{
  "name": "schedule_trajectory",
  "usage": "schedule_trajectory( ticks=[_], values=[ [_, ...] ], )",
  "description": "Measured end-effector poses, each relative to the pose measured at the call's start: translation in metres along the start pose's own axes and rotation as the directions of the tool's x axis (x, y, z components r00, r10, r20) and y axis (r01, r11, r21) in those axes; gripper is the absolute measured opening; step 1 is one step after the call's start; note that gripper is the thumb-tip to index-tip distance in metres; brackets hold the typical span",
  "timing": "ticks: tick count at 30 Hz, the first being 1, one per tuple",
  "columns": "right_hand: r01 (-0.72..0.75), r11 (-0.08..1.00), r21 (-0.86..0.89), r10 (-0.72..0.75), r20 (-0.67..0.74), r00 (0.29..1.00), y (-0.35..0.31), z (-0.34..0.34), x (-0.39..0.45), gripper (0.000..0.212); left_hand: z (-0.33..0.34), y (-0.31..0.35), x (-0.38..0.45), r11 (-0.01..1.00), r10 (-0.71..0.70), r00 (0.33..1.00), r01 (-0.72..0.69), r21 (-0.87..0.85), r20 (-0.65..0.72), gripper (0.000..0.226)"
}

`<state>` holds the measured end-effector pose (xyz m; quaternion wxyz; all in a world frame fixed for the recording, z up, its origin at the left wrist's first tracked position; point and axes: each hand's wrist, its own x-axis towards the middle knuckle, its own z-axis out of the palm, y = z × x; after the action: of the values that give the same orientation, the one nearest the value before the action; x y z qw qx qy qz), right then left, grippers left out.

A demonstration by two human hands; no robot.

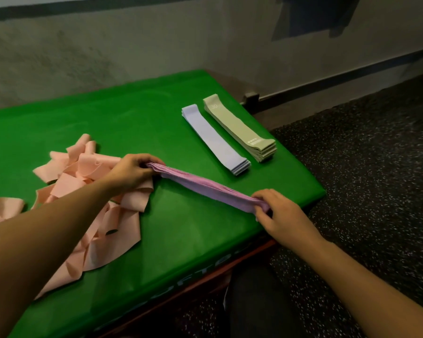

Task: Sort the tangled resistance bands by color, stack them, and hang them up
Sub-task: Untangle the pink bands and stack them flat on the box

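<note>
A bundle of purple bands (205,186) is stretched just above the green table (132,118). My left hand (132,170) pinches its far left end and my right hand (276,211) pinches its near right end by the table's edge. A tangled heap of peach-pink bands (91,203) lies on the left, partly under my left forearm. Two flat stacks lie side by side at the back right: pale blue bands (215,140) and sage green bands (239,128).
The table's right edge drops to a dark speckled floor (364,191). A grey wall (156,45) with a dark baseboard runs behind the table. My dark-clad knee (254,301) shows below the table's front edge.
</note>
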<state>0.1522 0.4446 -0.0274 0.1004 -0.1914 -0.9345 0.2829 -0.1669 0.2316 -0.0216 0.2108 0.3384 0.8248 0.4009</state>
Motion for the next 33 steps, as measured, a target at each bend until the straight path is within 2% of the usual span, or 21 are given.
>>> schedule_trajectory(
  ticks=[3,7,10,15,19,21,25,33],
  values=[
    [-0.062,0.985,0.159,0.065,-0.016,0.998,-0.001,-0.003,0.003,0.018,-0.006,0.006,0.007,0.99,-0.047,0.999,0.048,-0.132,0.006,0.023],
    [-0.126,0.898,0.422,0.142,-0.008,0.99,-0.012,-0.004,0.011,0.046,-0.023,0.014,0.028,0.929,-0.088,0.99,0.122,-0.35,0.112,0.041],
    [-0.16,0.77,0.618,0.225,-0.028,0.974,-0.023,0.004,0.022,0.046,-0.037,0.019,0.051,0.912,-0.104,0.985,0.15,-0.383,0.137,0.047],
    [-0.211,0.595,0.776,0.385,-0.044,0.922,-0.04,0.028,0.051,0.02,-0.048,0.03,0.093,0.912,-0.134,0.989,0.148,-0.382,0.064,0.049],
    [-0.264,0.474,0.84,0.441,0.033,0.897,-0.061,0.051,0.077,0.028,-0.051,0.029,0.131,0.944,-0.192,0.981,0.175,-0.28,-0.036,0.057],
    [-0.301,0.514,0.804,0.424,0.067,0.903,-0.07,0.063,0.089,0.03,-0.052,0.023,0.148,0.955,-0.214,0.974,0.194,-0.226,-0.069,0.056],
    [-0.288,0.606,0.741,0.393,0.036,0.919,-0.081,0.075,0.111,0.022,-0.049,0.013,0.176,0.95,-0.266,0.954,0.235,-0.204,-0.14,0.052],
    [-0.323,0.747,0.581,0.357,0.06,0.932,-0.075,0.077,0.129,0.016,-0.024,0.016,0.21,0.957,-0.249,0.947,0.209,-0.199,-0.201,0.042]
  ],
)
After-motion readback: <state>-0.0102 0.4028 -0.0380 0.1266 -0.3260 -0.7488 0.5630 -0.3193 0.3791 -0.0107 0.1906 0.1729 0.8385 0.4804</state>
